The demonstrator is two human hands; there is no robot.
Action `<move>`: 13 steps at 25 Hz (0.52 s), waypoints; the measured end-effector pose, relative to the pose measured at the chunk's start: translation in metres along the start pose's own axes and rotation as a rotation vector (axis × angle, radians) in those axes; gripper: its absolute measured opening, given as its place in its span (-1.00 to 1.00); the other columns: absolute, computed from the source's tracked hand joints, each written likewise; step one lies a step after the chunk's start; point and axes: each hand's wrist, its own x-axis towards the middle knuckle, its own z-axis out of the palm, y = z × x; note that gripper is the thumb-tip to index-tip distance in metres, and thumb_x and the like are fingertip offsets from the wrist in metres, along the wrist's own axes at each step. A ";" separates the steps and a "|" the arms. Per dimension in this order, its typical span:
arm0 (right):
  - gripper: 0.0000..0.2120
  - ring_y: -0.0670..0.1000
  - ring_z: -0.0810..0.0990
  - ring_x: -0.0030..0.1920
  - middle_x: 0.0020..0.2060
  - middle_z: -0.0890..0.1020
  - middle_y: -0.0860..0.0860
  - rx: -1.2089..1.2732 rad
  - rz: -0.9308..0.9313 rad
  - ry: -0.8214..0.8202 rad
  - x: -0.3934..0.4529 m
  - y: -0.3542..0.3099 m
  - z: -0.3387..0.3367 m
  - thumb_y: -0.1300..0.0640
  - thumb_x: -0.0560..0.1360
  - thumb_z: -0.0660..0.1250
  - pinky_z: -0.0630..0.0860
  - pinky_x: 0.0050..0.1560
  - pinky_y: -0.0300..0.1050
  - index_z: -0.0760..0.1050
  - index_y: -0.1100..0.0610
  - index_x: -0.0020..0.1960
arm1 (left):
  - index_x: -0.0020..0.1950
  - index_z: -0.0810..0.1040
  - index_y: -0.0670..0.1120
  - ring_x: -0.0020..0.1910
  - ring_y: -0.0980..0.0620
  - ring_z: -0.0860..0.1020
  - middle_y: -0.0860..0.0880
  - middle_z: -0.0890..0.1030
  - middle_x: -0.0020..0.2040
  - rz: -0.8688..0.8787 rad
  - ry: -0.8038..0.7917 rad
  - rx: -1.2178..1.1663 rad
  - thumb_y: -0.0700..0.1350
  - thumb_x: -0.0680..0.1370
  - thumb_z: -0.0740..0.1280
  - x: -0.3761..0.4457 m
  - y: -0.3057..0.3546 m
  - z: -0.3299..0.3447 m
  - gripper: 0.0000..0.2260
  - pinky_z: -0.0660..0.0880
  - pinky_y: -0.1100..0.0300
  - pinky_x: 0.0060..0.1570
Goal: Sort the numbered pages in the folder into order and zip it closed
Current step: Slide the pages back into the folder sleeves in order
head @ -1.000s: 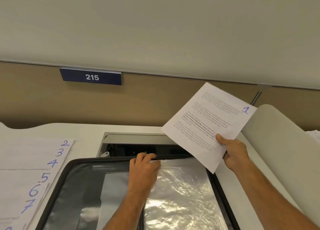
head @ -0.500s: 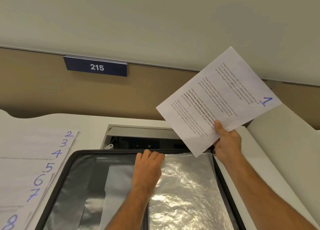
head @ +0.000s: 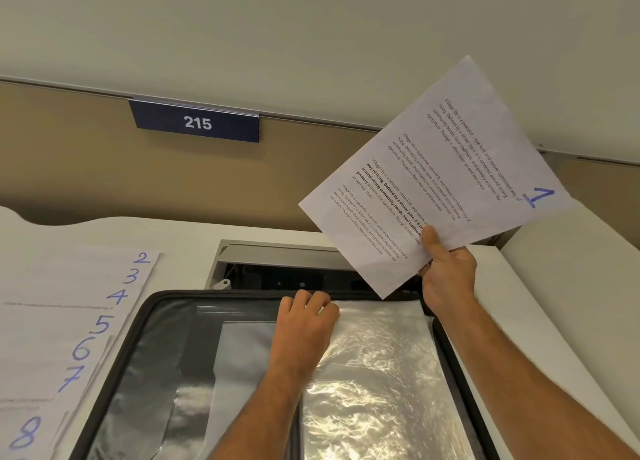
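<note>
The folder [head: 145, 373] lay open on the bench [head: 194, 241], nearest of all, with its dark zip edge running round it. Shiny plastic sleeves [head: 377, 373] were stacked inside it on the right side. The left hand [head: 304, 324] was pressed down on the top corner of the sleeves, and its fingers [head: 313, 300] were curled over the far edge. It could not be told if the top sleeve was pinched open or only held flat.

Just past those fingers, and up to the right, page 1 [head: 446, 169] was held in the air by the right hand [head: 448, 269]. The thumb [head: 429, 238] was clamped on the front of the page near its low edge, and the other fingers were hidden behind it. The page was tilted, with its blue number far from the thumb.

To do this step well, the mouth of the top sleeve should be held open, it was judged. The low corner of the page should then be slid in straight, so that it would not be bent or caught. The page should be pushed in slowly until it sat flat.

Well off to the left of the left fingers, the other pages [head: 72, 324] were fanned out on the bench.

Things were counted. One folder was seen. One page was held up. Seven pages were seen in the fan, marked 2 to 8, and more may have been cut off below. Two hands were seen. One blue sign [head: 195, 122] with 215 on it was seen on the far wall.
</note>
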 end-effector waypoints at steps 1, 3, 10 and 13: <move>-0.63 -0.02 0.69 0.11 0.11 0.71 -0.03 -0.001 0.006 -0.003 0.000 0.000 0.001 0.25 0.55 0.38 0.65 -0.05 -0.14 0.52 0.10 0.34 | -0.14 0.59 0.00 -0.21 -0.01 0.45 0.05 0.58 -0.12 -0.002 0.005 -0.017 -0.09 0.40 0.59 0.000 0.000 0.000 -0.81 0.41 0.08 -0.24; -0.63 0.00 0.69 0.12 0.11 0.71 -0.01 0.000 0.016 -0.008 -0.001 0.000 0.003 0.26 0.55 0.38 0.65 -0.01 -0.13 0.53 0.14 0.34 | -0.14 0.57 0.00 -0.23 -0.01 0.44 0.06 0.57 -0.16 -0.009 0.003 -0.041 0.01 0.44 0.56 0.001 -0.001 0.000 -0.80 0.43 0.07 -0.25; -0.74 0.04 0.68 0.15 0.06 0.73 -0.02 -0.029 -0.004 0.005 -0.004 0.002 0.004 0.29 0.53 0.39 0.62 0.16 -0.06 0.58 0.09 0.19 | 0.02 0.67 0.02 -0.18 0.00 0.49 0.06 0.62 -0.08 0.059 -0.057 0.021 -0.21 0.30 0.63 0.000 0.000 0.000 -0.65 0.40 0.10 -0.22; -0.78 0.03 0.69 0.13 0.03 0.73 -0.04 -0.053 -0.018 0.014 -0.004 0.001 0.007 0.28 0.52 0.41 0.63 0.13 -0.05 0.60 0.07 0.13 | 0.11 0.66 0.03 -0.20 0.02 0.50 0.10 0.65 -0.12 0.086 -0.074 0.009 -0.14 0.31 0.64 -0.002 0.000 -0.002 -0.59 0.39 0.09 -0.18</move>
